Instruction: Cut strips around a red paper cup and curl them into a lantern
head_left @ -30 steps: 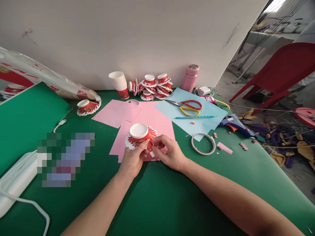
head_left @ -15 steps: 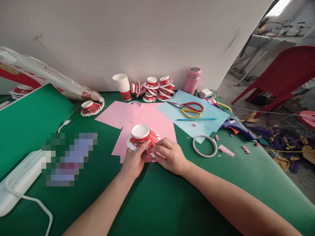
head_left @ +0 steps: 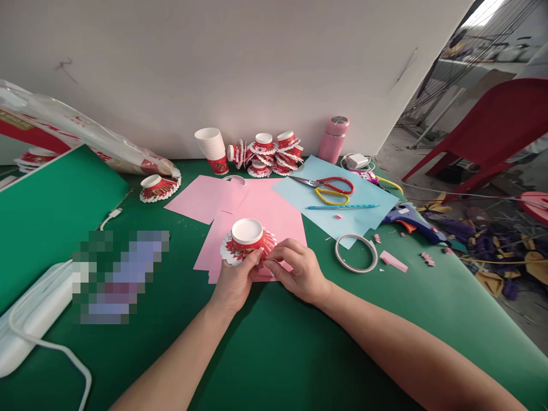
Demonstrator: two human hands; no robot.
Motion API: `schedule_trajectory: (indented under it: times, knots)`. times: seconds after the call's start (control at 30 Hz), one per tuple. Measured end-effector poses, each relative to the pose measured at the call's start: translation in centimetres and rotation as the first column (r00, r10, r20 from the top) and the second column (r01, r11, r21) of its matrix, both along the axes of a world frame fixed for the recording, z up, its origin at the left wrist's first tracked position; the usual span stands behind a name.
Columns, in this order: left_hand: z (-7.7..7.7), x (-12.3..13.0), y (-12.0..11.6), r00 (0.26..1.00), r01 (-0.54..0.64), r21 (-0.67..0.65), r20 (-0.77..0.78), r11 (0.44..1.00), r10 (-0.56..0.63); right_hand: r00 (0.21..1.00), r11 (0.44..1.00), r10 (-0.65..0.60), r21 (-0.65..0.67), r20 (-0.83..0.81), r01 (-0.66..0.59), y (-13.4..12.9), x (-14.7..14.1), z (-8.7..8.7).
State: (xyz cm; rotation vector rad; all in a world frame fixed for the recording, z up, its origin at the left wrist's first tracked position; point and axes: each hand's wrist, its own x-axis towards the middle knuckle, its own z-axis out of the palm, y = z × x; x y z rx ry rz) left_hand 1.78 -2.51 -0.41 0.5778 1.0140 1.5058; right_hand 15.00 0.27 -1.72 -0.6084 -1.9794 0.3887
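Observation:
A red paper cup (head_left: 247, 233), bottom up, has its side cut into strips that flare out in a fringe with white showing. My left hand (head_left: 237, 279) grips its near edge, thumb on top. At the cup's right near side, my right hand (head_left: 299, 268) pinches the fringe with thumb and fingers; the exact spot is partly hidden by the fingers. Pink paper sheets (head_left: 278, 211) lie under the cup. To the right of my hands rests a roll of tape (head_left: 356, 253), with a pink paper strip (head_left: 394, 261) beside it.
Scissors (head_left: 327, 188) and a blue pen (head_left: 342, 207) lie on light blue paper (head_left: 295, 185). A glue gun (head_left: 413, 224) is near the right edge. Behind stand stacked cups (head_left: 210, 149), several fringed cups (head_left: 264, 154) and a pink flask (head_left: 334, 140). A power strip (head_left: 36, 319) lies left.
The cup has tipped slightly, its bottom moving a little right and down. The small white piece at my right fingertips is no longer visible, and those fingers have closed in on the fringe.

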Motion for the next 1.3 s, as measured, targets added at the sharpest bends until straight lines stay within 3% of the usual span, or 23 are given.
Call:
schedule_trajectory:
  times: [0.17,0.4,0.7,0.87,1.0,1.1,1.3]
  knots:
    - [-0.5,0.0,0.0,0.996,-0.034,0.062,-0.078,0.998,0.039,0.997,0.987,0.039,-0.155,-0.073,-0.05,-0.2,-0.2,0.1]
    - [-1.2,-0.2,-0.1,0.982,-0.022,0.076,-0.185,0.997,0.036,0.99,0.913,-0.009,-0.404,-0.142,-0.049,-0.2,-0.4,0.1]
    - [-1.3,-0.1,-0.1,0.989,0.004,0.08,-0.15,0.997,0.008,0.985,0.805,-0.048,-0.59,-0.165,-0.059,-0.3,-0.7,0.2]
    - [-0.8,0.0,-0.1,0.992,-0.007,0.039,-0.122,0.999,0.011,0.972,0.687,-0.033,-0.711,-0.233,-0.148,-0.2,-0.8,0.1]
    - [-0.5,-0.1,0.0,0.994,0.042,0.023,-0.104,0.999,-0.039,0.916,0.539,0.027,-0.766,-0.4,-0.35,-0.1,-1.0,0.0]
    - [-0.4,-0.3,0.0,0.993,0.068,0.014,-0.095,0.998,-0.066,0.87,0.459,0.055,-0.761,-0.49,-0.458,0.1,-1.1,0.1]
    - [-0.4,-0.3,0.0,0.994,0.081,0.025,-0.077,0.996,-0.079,0.891,0.444,0.011,-0.796,-0.454,-0.411,0.2,-0.9,0.1]
